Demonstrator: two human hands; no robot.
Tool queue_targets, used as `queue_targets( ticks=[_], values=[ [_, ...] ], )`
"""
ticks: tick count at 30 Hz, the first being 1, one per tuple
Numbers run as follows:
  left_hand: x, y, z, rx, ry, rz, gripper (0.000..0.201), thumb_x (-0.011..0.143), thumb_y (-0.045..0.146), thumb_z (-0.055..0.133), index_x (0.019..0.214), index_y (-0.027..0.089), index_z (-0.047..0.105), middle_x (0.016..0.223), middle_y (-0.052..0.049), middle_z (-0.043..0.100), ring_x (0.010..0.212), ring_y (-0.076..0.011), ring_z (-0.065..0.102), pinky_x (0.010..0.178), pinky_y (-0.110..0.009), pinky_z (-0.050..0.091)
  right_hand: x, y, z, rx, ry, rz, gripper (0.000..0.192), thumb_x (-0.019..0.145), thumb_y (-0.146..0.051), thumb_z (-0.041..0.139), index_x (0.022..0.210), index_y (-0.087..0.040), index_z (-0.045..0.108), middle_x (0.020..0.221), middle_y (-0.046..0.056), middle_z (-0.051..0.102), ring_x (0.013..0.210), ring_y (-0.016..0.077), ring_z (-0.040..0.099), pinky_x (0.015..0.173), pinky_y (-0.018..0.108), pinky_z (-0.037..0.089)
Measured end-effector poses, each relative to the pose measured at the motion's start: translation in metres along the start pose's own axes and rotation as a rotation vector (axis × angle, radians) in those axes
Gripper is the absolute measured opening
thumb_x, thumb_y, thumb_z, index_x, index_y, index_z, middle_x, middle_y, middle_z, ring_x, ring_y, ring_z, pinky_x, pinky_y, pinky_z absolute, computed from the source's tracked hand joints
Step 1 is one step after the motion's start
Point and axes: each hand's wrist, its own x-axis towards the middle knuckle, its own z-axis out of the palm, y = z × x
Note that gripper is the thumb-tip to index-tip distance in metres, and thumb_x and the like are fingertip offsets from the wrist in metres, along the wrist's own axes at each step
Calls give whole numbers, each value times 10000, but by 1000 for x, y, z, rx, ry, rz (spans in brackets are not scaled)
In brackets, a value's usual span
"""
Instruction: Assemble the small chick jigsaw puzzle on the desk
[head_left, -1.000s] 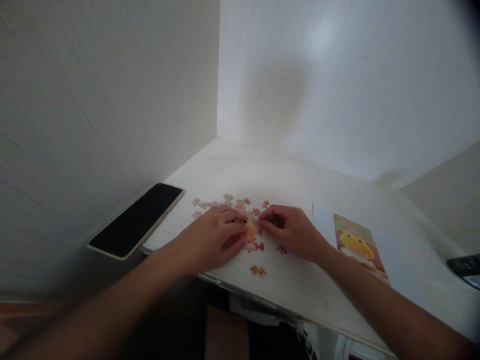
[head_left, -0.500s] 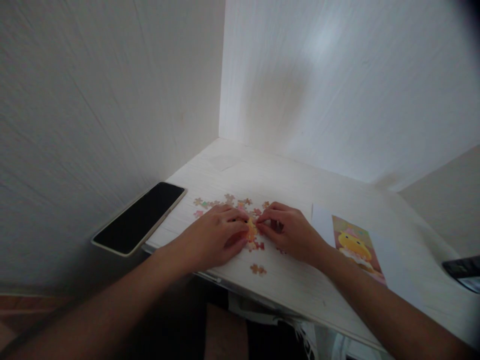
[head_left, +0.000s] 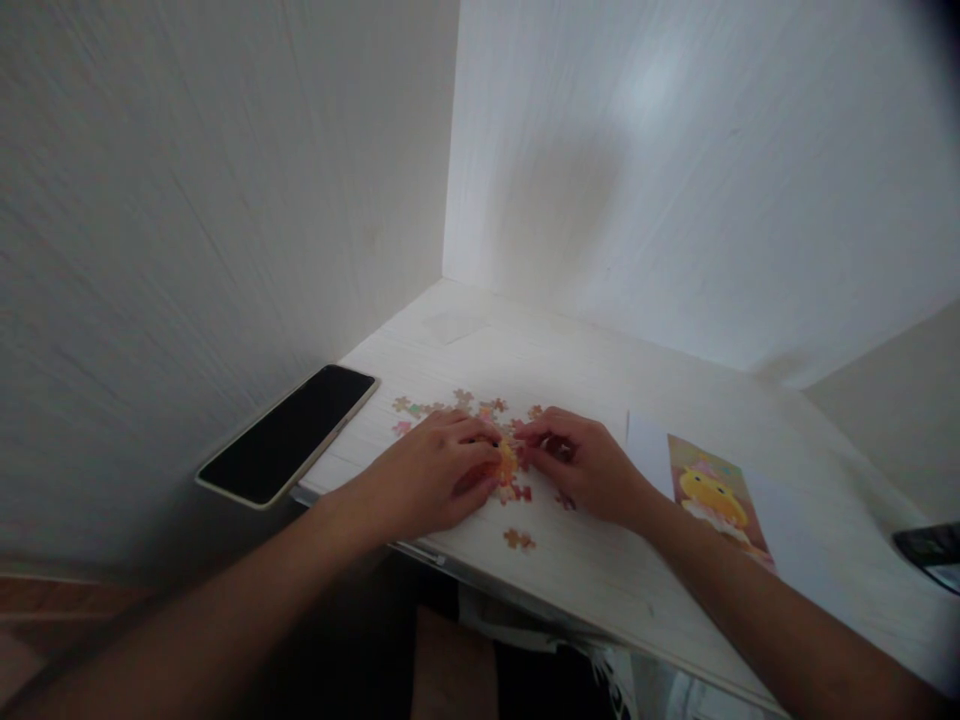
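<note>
Pinching from both sides: left hand (head_left: 431, 475) and right hand (head_left: 581, 462) have their fingertips together on a small yellow-orange puzzle cluster (head_left: 508, 466), lying flat on the counter (head_left: 600, 570) at frame center. Its long axis runs roughly top-to-bottom in the frame. Loose pieces (head_left: 450, 405) scatter just above, one stray piece (head_left: 518, 540) below. Phone (head_left: 289, 433) sits left, reference picture (head_left: 716, 497) right.

The puzzle pieces (head_left: 480, 412) beyond the phone (head_left: 289, 432) look tan, pink and pale green, though the dim view blurs them. The phone has a black screen with a cream edge. Right of it, the picture card (head_left: 716, 497) shows a yellow duck-like figure on pink, and the table (head_left: 600, 570) is whitish wood grain.
</note>
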Motion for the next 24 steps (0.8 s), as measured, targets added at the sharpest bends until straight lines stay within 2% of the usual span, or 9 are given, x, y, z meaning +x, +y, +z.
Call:
queue_targets(
  ticks=[4,8,12,18,24],
  values=[
    [0,0,-1,5,-14,3,209,936,232,549,1080,195,695,1204,-74,661,1113,-228,593,1049,-440,396,1,4,0,201,21,116,142,848,-306,664,953,-222,708,885,48,706,771,166,634,697,308,525],
    [0,0,0,2,-19,2,221,936,229,542,1097,196,690,1203,-72,656,1106,-227,589,1037,-428,403,1,6,1,241,43,152,152,804,-339,707,906,-226,706,859,49,714,761,184,648,708,336,546],
    [0,1,0,5,-23,-13,224,936,225,539,1102,200,687,1200,-72,652,1109,-229,583,1028,-422,409,0,4,4,144,44,89,77,809,-260,687,869,-240,730,905,48,724,800,183,666,744,333,554],
    [0,0,1,16,-17,-16,209,936,239,544,1079,190,688,1197,-74,653,1122,-233,576,1040,-423,403,-1,-1,3,-29,17,11,138,823,-175,661,889,-236,767,961,42,739,867,168,674,814,318,543],
    [0,0,2,19,-23,-14,219,934,251,549,1092,182,685,1191,-72,656,1122,-229,574,1052,-416,397,-3,-3,-2,-239,-21,-176,152,873,-196,641,945,-228,771,1010,48,728,930,174,647,879,343,528]
  ],
)
